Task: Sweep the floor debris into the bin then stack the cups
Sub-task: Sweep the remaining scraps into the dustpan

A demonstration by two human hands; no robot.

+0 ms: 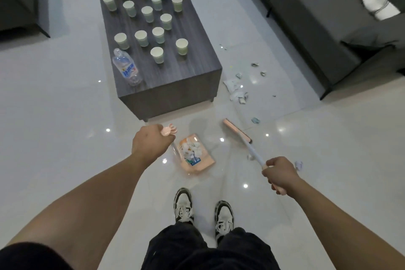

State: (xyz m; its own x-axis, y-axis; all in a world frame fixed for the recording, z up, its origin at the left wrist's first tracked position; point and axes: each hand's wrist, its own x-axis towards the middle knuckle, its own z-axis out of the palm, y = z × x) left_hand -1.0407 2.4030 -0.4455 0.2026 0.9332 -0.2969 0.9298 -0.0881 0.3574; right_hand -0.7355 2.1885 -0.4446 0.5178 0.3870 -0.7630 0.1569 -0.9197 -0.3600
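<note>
Head view: left grip (151, 142) clenched on pink dustpan handle (167, 131); dustpan (196, 155) on floor, holding debris. Right grip (281, 174) clenched on broom (237, 130). More debris (237, 91) right of counter (175, 76). Cups (147, 13) upright, unstacked. Bottle (127, 70) label blue, unreadable.
</note>
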